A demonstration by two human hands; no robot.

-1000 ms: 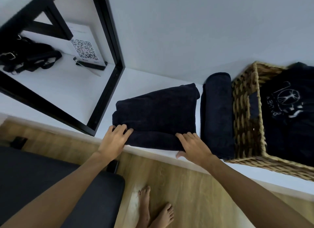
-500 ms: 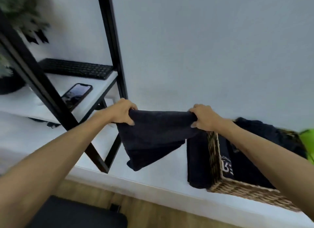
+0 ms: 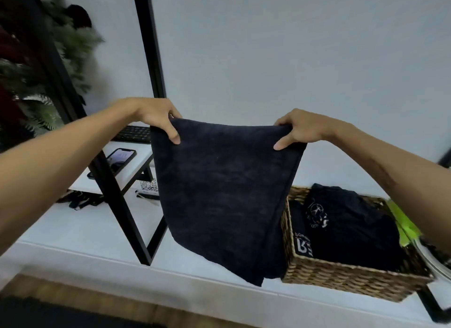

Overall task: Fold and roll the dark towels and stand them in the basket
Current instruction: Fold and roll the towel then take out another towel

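Now left hand [image 3: 156, 117] and right hand [image 3: 299, 130] each pinch a top corner of the dark towel [image 3: 224, 193], hanging spread just left of the wicker basket [image 3: 341, 276], above the white shelf [image 3: 73, 232].

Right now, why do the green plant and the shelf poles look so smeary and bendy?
In the head view, the green leafy plant at the left edge is smeared by motion blur; the black metal shelf poles lean from wide-angle distortion; the dark navy towel, held up by the left hand and right hand, stays fairly sharp under soft, dim light without glare.
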